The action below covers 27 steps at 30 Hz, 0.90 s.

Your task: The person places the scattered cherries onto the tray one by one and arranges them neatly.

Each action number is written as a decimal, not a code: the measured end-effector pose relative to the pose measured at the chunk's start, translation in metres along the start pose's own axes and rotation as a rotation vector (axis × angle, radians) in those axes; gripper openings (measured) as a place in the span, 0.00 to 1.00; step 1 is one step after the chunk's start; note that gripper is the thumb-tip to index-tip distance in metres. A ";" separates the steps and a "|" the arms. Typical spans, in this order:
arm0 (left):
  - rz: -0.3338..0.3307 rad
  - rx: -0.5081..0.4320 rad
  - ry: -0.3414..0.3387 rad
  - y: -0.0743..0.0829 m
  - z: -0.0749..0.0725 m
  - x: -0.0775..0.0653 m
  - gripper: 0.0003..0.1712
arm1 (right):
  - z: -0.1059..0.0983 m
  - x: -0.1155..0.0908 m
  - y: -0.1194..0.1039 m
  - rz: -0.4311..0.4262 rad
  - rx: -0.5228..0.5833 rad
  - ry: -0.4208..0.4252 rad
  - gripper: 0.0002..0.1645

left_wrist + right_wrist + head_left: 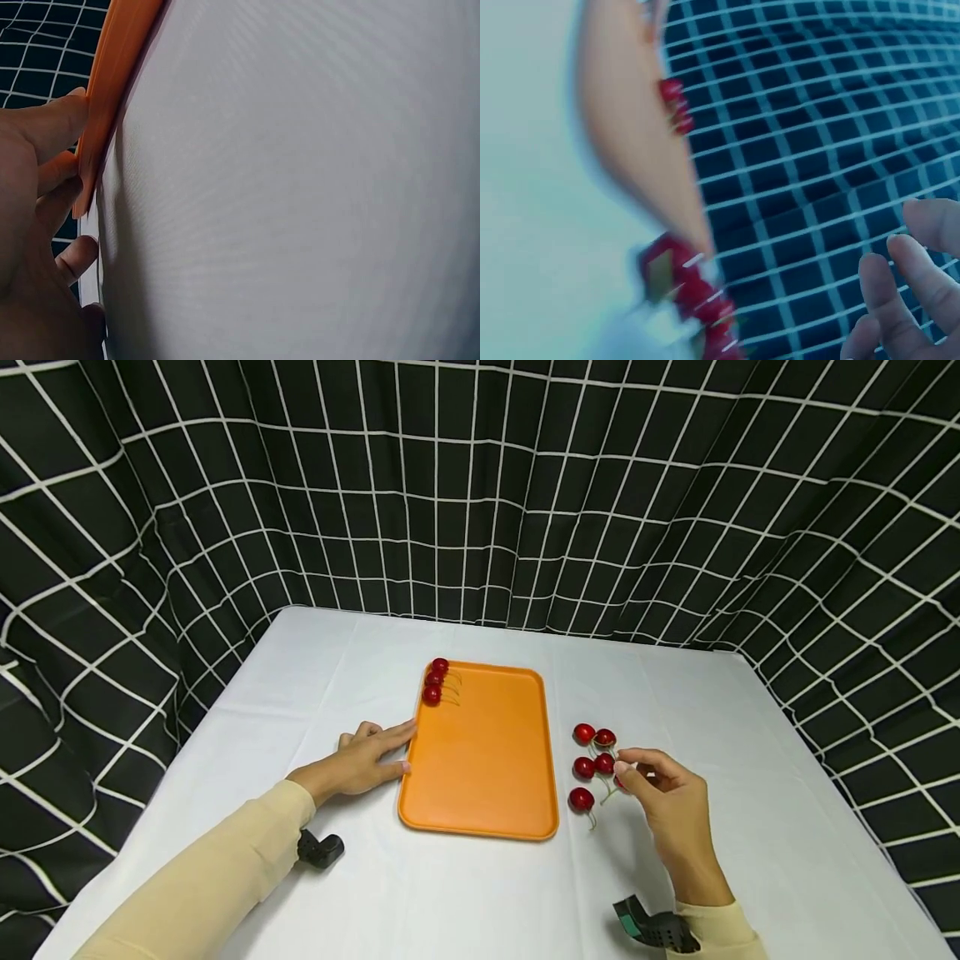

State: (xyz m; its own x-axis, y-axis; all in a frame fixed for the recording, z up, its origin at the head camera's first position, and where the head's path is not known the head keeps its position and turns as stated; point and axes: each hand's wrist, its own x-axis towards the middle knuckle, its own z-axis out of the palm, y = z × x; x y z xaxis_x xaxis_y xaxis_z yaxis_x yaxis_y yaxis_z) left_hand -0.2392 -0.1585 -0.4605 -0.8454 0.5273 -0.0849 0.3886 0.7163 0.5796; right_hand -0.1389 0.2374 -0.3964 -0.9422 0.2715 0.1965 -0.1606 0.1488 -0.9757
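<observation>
An orange tray (483, 760) lies on the white cloth, with three red cherries (432, 694) in a column at its far left corner, stems pointing right. My left hand (367, 762) touches the tray's left edge with extended fingers; the left wrist view shows those fingertips against the orange rim (112, 82). Right of the tray is a loose group of several stemmed cherries (581, 799). Over the group's right side is my right hand (671, 789), thumb and fingers bent, partly hiding one cherry (621, 782). In the right wrist view no cherry shows between its fingers (881, 281).
A white cloth (480, 893) covers the table. Black curtains with a white grid (465, 485) stand behind it and on both sides. A black wrist device (321, 850) sits under the left sleeve, and another (656, 929) is by the right wrist.
</observation>
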 end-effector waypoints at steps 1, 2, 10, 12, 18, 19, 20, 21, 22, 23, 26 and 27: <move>0.003 0.003 0.002 0.000 -0.001 0.000 0.39 | -0.002 -0.001 0.006 0.027 -0.023 0.007 0.12; 0.004 0.006 0.003 0.000 -0.001 0.000 0.39 | -0.003 -0.002 0.013 0.046 -0.055 0.008 0.12; 0.001 0.005 0.003 0.000 -0.001 -0.001 0.39 | -0.011 -0.004 0.050 0.134 -0.223 -0.067 0.16; 0.001 0.000 0.002 0.001 0.000 0.000 0.39 | -0.012 -0.005 0.054 0.160 -0.264 -0.093 0.15; 0.022 -0.009 0.007 0.003 0.002 0.002 0.38 | -0.013 -0.009 0.060 0.135 -0.459 -0.167 0.11; 0.025 -0.008 0.009 0.002 0.002 0.002 0.38 | -0.013 -0.009 0.061 0.112 -0.502 -0.177 0.11; 0.030 -0.006 0.011 0.003 0.002 0.002 0.38 | -0.013 -0.009 0.062 0.087 -0.543 -0.188 0.10; 0.031 -0.004 0.012 0.002 0.002 0.002 0.38 | -0.012 -0.009 0.062 0.062 -0.580 -0.198 0.10; 0.031 -0.002 0.013 0.002 0.002 0.002 0.38 | -0.011 -0.009 0.063 0.037 -0.616 -0.207 0.10; 0.033 -0.001 0.014 0.001 0.003 0.002 0.38 | -0.010 -0.009 0.063 0.020 -0.646 -0.216 0.10; 0.037 -0.001 0.018 0.000 0.003 0.002 0.38 | -0.008 -0.009 0.064 -0.005 -0.700 -0.233 0.10; 0.040 -0.005 0.020 0.000 0.003 0.002 0.38 | -0.007 -0.009 0.064 -0.004 -0.708 -0.233 0.10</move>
State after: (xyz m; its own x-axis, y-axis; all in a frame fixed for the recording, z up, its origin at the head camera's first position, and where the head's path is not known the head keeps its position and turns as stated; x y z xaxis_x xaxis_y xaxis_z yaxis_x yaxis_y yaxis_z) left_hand -0.2393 -0.1558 -0.4632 -0.8365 0.5460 -0.0455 0.4202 0.6925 0.5864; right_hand -0.1382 0.2513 -0.4598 -0.9925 0.0729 0.0979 -0.0106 0.7476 -0.6640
